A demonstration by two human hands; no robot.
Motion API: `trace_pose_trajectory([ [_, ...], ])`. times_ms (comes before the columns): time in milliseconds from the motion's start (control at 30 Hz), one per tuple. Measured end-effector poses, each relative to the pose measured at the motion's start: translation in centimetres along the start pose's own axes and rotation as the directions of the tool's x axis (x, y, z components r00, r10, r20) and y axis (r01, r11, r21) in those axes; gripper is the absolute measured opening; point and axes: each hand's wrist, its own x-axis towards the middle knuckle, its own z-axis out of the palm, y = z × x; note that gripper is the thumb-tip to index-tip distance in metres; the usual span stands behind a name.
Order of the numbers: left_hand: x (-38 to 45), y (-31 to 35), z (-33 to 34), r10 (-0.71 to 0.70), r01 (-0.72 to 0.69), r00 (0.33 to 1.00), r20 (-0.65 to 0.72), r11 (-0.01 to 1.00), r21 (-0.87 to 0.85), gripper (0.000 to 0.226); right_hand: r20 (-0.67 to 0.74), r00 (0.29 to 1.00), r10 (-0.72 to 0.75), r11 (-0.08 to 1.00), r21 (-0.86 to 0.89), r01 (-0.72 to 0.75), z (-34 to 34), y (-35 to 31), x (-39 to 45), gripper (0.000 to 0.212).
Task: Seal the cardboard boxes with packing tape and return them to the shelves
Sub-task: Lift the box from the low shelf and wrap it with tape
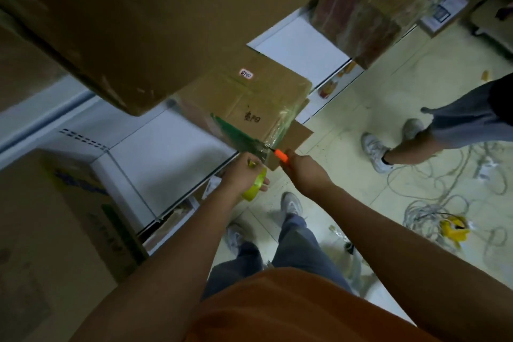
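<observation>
A cardboard box point(249, 97) with a pink label and black writing lies on the white shelf point(172, 153), one flap sticking out over the shelf edge. A green-tinted strip of tape point(238, 133) stretches across its near corner. My left hand point(244, 172) grips a yellow-green tape roll point(255, 184) just below that corner. My right hand point(302, 169) grips an orange box cutter point(281, 155), whose tip touches the tape at the box corner.
A large cardboard box point(133, 22) looms overhead at the upper left. Another box point(83, 216) stands at the left. A wrapped box point(369, 11) sits further along the shelf. Another person's legs point(433, 133) stand at the right, and tangled cables point(444, 203) cover the tiled floor.
</observation>
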Motion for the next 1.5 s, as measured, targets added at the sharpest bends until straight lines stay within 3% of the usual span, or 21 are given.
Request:
trace_pose_trajectory([
  [133,0.3,0.1,-1.4,-0.034,0.034,0.999,-0.010,0.998,-0.048,0.013,-0.161,0.987,-0.013,0.988,0.151,0.038,-1.9,-2.7,-0.1,0.026],
  [267,0.0,0.0,-2.7,-0.062,0.063,0.998,0.014,0.990,-0.127,0.016,-0.413,0.905,-0.097,0.946,0.244,0.213,-2.3,-4.7,-1.5,0.019],
  [300,0.1,-0.4,-2.9,-0.060,0.061,0.998,0.010,0.993,-0.098,0.011,-0.375,0.917,-0.135,0.949,0.217,0.228,-1.0,-4.2,-1.7,0.021],
  [367,0.3,-1.4,-3.3,-0.032,0.032,0.999,-0.005,0.999,0.004,0.006,-0.066,0.994,-0.082,0.993,0.083,0.088,2.4,-1.6,-1.4,0.025],
  [400,1.3,-2.9,-3.5,-0.039,0.039,0.999,0.006,0.999,0.024,0.010,0.107,0.993,0.051,0.999,-0.012,-0.050,3.9,0.5,-1.2,0.027],
  [433,2.3,-4.6,-3.7,-0.060,0.060,0.998,0.000,0.998,0.030,0.019,0.194,0.962,0.190,0.981,-0.066,-0.180,4.7,2.5,-1.3,0.028],
  [500,2.5,-5.9,-4.5,-0.097,0.097,0.995,-0.013,0.995,0.008,0.028,0.219,0.917,0.332,0.943,-0.061,-0.327,5.3,5.3,-1.6,0.030],
  [567,-0.6,-3.2,-5.4,-0.106,0.103,0.993,-0.057,0.993,-0.050,0.021,0.217,0.933,0.288,0.958,-0.062,-0.281,4.9,5.9,-1.7,0.032],
  [667,-1.3,-2.4,-5.6,-0.082,0.073,0.987,-0.140,0.995,-0.065,0.011,0.232,0.967,0.109,0.994,-0.013,-0.109,4.3,4.9,-2.2,0.031],
  [767,-1.6,-2.5,-5.7,-0.065,0.051,0.987,-0.146,0.994,-0.099,0.016,0.155,0.987,-0.051,0.993,0.115,0.033,3.3,3.7,-2.6,0.023],
  [867,-2.1,-2.5,-5.9,-0.076,0.057,0.988,-0.134,0.988,-0.143,0.019,0.094,0.963,-0.253,0.954,0.190,0.232,1.6,1.9,-2.7,0.018],
  [967,-2.8,-2.7,-6.4,-0.075,0.045,0.984,-0.161,0.982,-0.183,0.018,0.057,0.919,-0.389,0.916,0.126,0.380,-0.3,0.5,-2.5,0.024],
  [1133,-3.7,-2.9,-7.4,-0.073,0.016,0.980,-0.184,0.955,-0.295,0.015,-0.178,0.929,-0.325,0.943,0.017,0.333,-3.2,-2.2,0.2,0.038],
  [1200,-4.0,-2.8,-7.4,-0.060,-0.007,0.979,-0.195,0.946,-0.325,0.012,-0.172,0.946,-0.275,0.962,-0.043,0.271,-3.9,-3.2,1.3,0.034],
  [1333,-4.4,-2.8,-7.1,-0.057,-0.031,0.970,-0.234,0.935,-0.353,0.008,-0.114,0.935,-0.335,0.917,-0.267,0.296,-3.4,-4.8,2.2,0.030],
  [1500,-5.3,-3.5,-6.6,-0.084,-0.029,0.945,-0.316,0.941,-0.336,0.003,-0.075,0.954,-0.290,0.920,-0.295,0.257,-1.3,-5.4,2.7,0.035],
])
